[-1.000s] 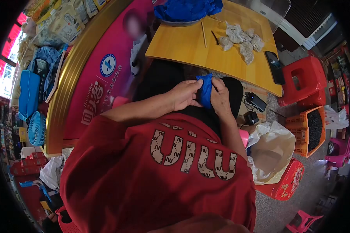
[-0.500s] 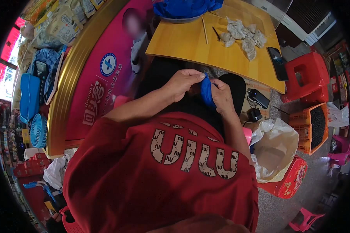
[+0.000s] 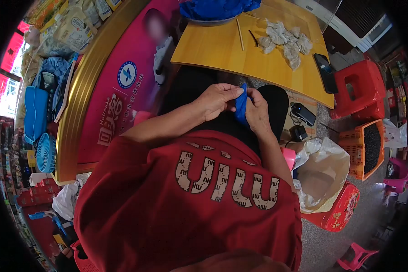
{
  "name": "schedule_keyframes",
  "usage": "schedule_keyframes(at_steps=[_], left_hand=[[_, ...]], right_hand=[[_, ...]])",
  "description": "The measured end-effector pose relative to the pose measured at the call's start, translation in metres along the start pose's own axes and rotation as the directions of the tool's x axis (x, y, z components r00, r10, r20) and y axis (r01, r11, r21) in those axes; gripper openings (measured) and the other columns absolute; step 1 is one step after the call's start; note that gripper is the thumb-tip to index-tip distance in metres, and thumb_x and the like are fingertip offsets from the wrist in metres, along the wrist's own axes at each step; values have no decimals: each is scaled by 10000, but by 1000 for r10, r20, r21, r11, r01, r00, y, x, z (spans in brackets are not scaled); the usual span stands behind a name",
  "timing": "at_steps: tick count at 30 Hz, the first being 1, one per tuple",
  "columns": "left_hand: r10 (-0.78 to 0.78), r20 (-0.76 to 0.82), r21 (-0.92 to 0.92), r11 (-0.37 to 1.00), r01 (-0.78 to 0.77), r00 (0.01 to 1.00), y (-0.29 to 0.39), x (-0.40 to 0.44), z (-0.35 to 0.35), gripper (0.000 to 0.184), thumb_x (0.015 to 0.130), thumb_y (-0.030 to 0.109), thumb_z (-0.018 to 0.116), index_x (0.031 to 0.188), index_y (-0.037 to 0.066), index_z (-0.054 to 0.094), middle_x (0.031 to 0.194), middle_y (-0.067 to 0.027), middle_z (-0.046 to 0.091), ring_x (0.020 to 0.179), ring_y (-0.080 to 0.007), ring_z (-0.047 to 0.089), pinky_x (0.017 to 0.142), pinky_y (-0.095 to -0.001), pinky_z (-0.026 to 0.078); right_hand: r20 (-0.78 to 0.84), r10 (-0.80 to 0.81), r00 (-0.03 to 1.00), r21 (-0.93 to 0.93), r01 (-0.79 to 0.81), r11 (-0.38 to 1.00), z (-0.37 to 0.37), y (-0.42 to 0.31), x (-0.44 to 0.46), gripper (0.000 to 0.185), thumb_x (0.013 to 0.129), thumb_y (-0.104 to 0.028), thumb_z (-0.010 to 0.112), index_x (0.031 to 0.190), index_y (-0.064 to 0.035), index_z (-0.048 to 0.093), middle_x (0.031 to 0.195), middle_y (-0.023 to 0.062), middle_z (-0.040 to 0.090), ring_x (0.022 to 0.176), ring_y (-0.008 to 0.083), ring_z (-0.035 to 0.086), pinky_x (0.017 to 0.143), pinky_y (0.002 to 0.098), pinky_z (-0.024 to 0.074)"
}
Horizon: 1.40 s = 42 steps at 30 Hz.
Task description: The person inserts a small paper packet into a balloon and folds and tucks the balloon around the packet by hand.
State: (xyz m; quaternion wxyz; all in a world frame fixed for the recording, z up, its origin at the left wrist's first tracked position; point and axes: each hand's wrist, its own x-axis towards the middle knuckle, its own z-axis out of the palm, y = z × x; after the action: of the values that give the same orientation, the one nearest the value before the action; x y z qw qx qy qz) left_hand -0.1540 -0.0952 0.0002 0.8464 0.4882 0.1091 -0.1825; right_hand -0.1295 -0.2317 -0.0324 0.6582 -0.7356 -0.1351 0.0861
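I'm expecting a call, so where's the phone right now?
In the head view, the phone lies at the right edge of the wooden table, between the pale crumpled plastic and the red stool.

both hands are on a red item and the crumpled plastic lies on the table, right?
The item is blue, not red, in the head view; the left hand and right hand are on it, and the crumpled plastic lies on the table.

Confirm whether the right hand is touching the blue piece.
Touching. The head view shows the right hand holding the blue piece along its right side, with no gap visible.
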Motion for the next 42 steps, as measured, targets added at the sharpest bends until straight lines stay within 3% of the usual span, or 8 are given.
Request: schedule_keyframes(at_steps=[5, 10, 17, 20, 22, 29, 34, 42], left_hand=[[26, 18, -146, 989, -23, 999, -8, 3, -2, 211, 766, 224, 549, 860, 36, 526, 742, -35, 548, 620, -123, 517, 540, -233, 434], [-52, 66, -121, 991, 60, 996, -3, -6, 2, 215, 796, 218, 504, 889, 26, 531, 764, -34, 564, 608, -106, 526, 509, -213, 430], [43, 19, 135, 990, -45, 999, 0, -7, 10, 224, 777, 197, 533, 912, 19, 526, 763, -34, 561, 613, -98, 527, 525, -218, 445], [-11, 27, 78, 997, 9, 1000, 1, -6, 10, 217, 771, 181, 540, 915, 19, 523, 757, -34, 560, 614, -100, 529, 534, -222, 452], [-30, 83, -48, 998, 34, 996, 1, -4, 7, 202, 773, 172, 536, 913, 27, 524, 755, -32, 560, 613, -106, 529, 535, -230, 453], [-21, 91, -61, 998, 26, 996, 1, -6, 4, 218, 783, 227, 524, 882, 33, 530, 751, -33, 548, 619, -124, 525, 544, -250, 460], [-100, 51, -20, 995, 101, 994, -1, -4, 2, 226, 784, 269, 517, 833, 48, 536, 710, -23, 550, 598, -126, 526, 537, -249, 453], [-80, 82, -63, 994, 85, 993, -3, -3, 3, 246, 776, 296, 526, 821, 55, 548, 720, -20, 551, 606, -117, 521, 552, -237, 442]], right_hand=[[-62, -101, 993, 91, 107, 990, -1, -1, 0, 204, 753, -95, 451, 915, 8, 519, 782, 65, 549, 710, 117, 512, 651, 226, 412], [166, 90, 982, 305, -137, 942, -12, -15, -3, 197, 772, -86, 441, 924, 15, 517, 798, 33, 536, 674, 98, 500, 618, 210, 412], [46, -10, 999, 77, 7, 997, -7, -9, -2, 197, 775, -86, 450, 943, 5, 501, 753, 24, 536, 651, 64, 483, 588, 187, 405], [64, -11, 998, 223, -3, 975, -8, -13, -2, 189, 779, -86, 451, 941, -4, 502, 744, 23, 539, 636, 64, 491, 574, 180, 406], [185, 100, 978, 579, -190, 793, -9, -11, -1, 195, 784, -97, 458, 957, -13, 494, 770, 28, 537, 626, 73, 505, 571, 182, 414], [208, 122, 971, 434, -204, 877, -13, -20, -3, 222, 779, -110, 487, 979, -14, 484, 808, 39, 525, 653, 76, 506, 593, 187, 420], [315, -7, 949, 67, -15, 998, -24, -23, -1, 263, 785, -119, 489, 1025, -15, 463, 858, 16, 505, 724, 67, 496, 625, 178, 417], [170, -11, 985, 128, -11, 992, -19, -20, -2, 167, 785, -87, 470, 923, -1, 509, 770, 8, 529, 718, 72, 484, 637, 192, 402]])
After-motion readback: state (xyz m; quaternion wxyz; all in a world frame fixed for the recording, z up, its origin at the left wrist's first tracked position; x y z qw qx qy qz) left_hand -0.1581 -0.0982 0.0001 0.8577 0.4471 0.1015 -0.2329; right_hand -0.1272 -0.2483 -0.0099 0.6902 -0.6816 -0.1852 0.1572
